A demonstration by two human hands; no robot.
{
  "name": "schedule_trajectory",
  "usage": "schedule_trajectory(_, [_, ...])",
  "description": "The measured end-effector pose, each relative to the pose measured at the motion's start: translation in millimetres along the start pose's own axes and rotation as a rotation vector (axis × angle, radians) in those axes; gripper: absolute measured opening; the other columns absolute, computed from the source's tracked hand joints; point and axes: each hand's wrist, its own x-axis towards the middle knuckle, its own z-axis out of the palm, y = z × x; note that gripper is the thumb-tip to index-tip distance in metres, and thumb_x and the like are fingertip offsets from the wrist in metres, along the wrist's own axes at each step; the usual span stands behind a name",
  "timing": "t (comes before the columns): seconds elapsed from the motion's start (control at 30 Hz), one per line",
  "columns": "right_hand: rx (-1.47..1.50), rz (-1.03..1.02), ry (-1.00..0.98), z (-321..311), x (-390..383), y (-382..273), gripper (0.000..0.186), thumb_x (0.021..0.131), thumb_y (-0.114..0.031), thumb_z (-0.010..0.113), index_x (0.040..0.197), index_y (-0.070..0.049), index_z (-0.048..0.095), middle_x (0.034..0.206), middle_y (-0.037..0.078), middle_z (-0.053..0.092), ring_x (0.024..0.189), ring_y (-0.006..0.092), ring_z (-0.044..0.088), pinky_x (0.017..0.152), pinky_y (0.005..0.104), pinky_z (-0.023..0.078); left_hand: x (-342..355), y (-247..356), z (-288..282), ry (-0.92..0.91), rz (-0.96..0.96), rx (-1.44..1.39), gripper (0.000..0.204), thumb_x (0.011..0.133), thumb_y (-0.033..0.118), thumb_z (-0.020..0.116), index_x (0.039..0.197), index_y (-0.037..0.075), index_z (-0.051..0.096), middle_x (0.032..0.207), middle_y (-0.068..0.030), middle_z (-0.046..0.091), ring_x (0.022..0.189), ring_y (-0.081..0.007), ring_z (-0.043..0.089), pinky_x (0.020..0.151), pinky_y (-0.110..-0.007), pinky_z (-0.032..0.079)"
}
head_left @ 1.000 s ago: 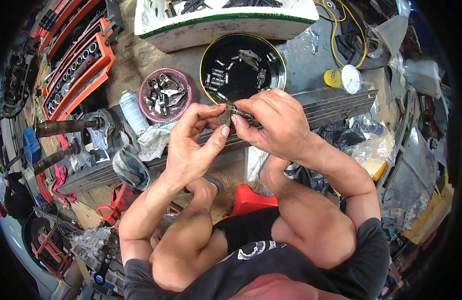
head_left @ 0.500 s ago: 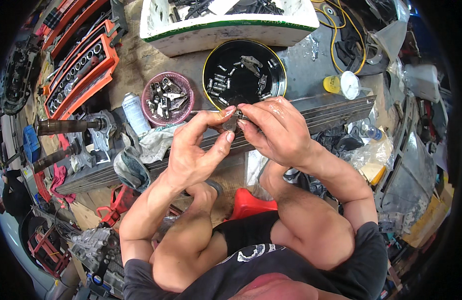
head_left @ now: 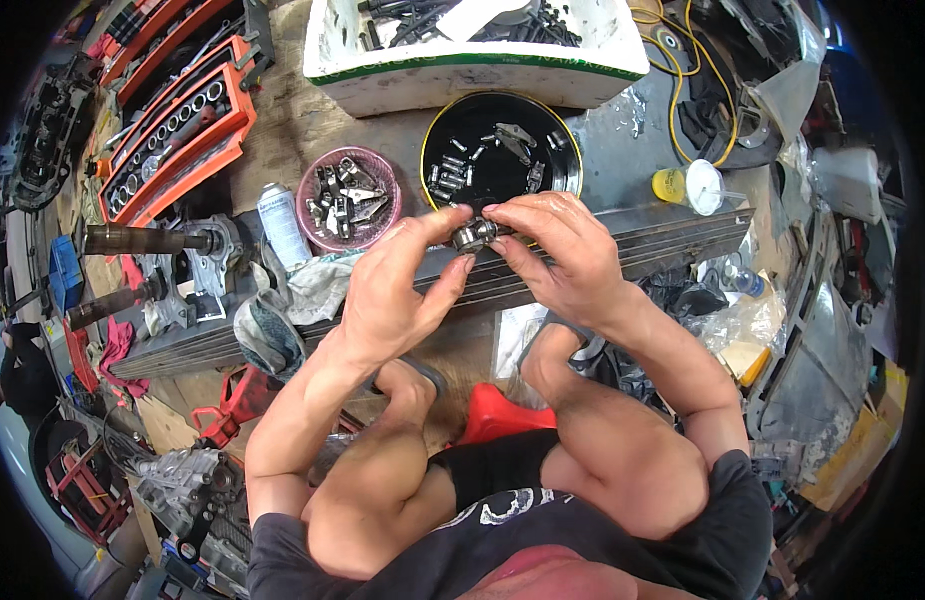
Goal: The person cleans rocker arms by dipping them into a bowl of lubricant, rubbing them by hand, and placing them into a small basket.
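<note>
A small, shiny metal rocker arm (head_left: 473, 236) is held between both hands, just over the near rim of a round black tray (head_left: 494, 184). My left hand (head_left: 390, 285) pinches it between thumb and index finger from the left. On the other side, the fingertips and thumb of my right hand (head_left: 574, 262) close on its right end. Small metal cylinders (head_left: 448, 174) and a few larger metal parts (head_left: 515, 140) lie in the tray. To the left, a pink basket (head_left: 348, 243) holds several similar rocker arms (head_left: 344, 200).
A white foam box (head_left: 472, 88) of dark metal parts stands behind the tray. Left are a spray can (head_left: 281, 225), a grey cloth (head_left: 324, 285) and an orange socket set (head_left: 182, 130). A yellow cup (head_left: 668, 184) with a white lid sits right, near a yellow cable (head_left: 679, 100).
The rocker arm has turned in my fingers and shows more of its body. My right fingers have opened slightly around it. The whole view has shifted a little.
</note>
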Motion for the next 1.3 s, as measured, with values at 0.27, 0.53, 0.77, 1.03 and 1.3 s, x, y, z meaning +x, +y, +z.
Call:
schedule_trajectory(0.27, [0.234, 0.04, 0.006, -3, 1, -3, 0.029, 0.083, -0.005, 0.077, 0.111, -0.006, 0.069, 0.107, 0.008, 0.073, 0.101, 0.0256, 0.07, 0.089, 0.0397, 0.051, -2, 2, -10, 0.084, 0.247, 0.115, 0.041, 0.071, 0.001, 0.079, 0.111, 0.001, 0.068, 0.102, -0.0114, 0.072, 0.089, -0.0277, 0.069, 0.079, -0.038, 0.053])
schedule_trajectory(0.53, [0.278, 0.017, -0.063, -2, 2, -3, 0.038, 0.084, -0.007, 0.078, 0.12, -0.005, 0.067, 0.108, 0.01, 0.072, 0.1, 0.0272, 0.069, 0.089, 0.0394, 0.051, 0, 9, -11, 0.075, 0.257, 0.074, 0.038, 0.077, 0.002, 0.078, 0.113, -0.001, 0.067, 0.101, -0.0119, 0.073, 0.09, -0.0247, 0.07, 0.081, -0.036, 0.054])
schedule_trajectory(0.77, [0.376, 0.148, -0.138, -6, 0, -9, 0.051, 0.083, -0.01, 0.081, 0.128, 0.001, 0.062, 0.106, 0.014, 0.07, 0.09, 0.0244, 0.068, 0.081, 0.0343, 0.054, -5, 7, -13, 0.005, -0.42, -0.753, 0.043, 0.095, 0.009, 0.07, 0.134, -0.005, 0.056, 0.123, -0.0111, 0.066, 0.103, -0.015, 0.065, 0.094, -0.03, 0.052])
schedule_trajectory(1.03, [0.841, 0.351, -0.12, -2, 1, -5, 0.066, 0.075, -0.021, 0.089, 0.132, -0.003, 0.061, 0.094, 0.006, 0.062, 0.081, 0.0157, 0.062, 0.075, 0.0289, 0.053, -3, 4, -19, -0.158, -0.445, -0.889, 0.04, 0.101, 0.015, 0.064, 0.136, -0.003, 0.055, 0.124, -0.01, 0.065, 0.11, -0.0156, 0.064, 0.097, -0.032, 0.052])
schedule_trajectory(1.3, [0.511, 0.066, -0.226, -8, 6, 2, 0.069, 0.071, -0.024, 0.091, 0.129, -0.001, 0.062, 0.12, 0.01, 0.07, 0.084, 0.0211, 0.064, 0.072, 0.034, 0.054, -6, -5, -14, -0.228, -0.412, -0.877, 0.037, 0.103, 0.013, 0.059, 0.137, -0.001, 0.055, 0.13, -0.0107, 0.062, 0.119, -0.0169, 0.06, 0.102, -0.034, 0.05])
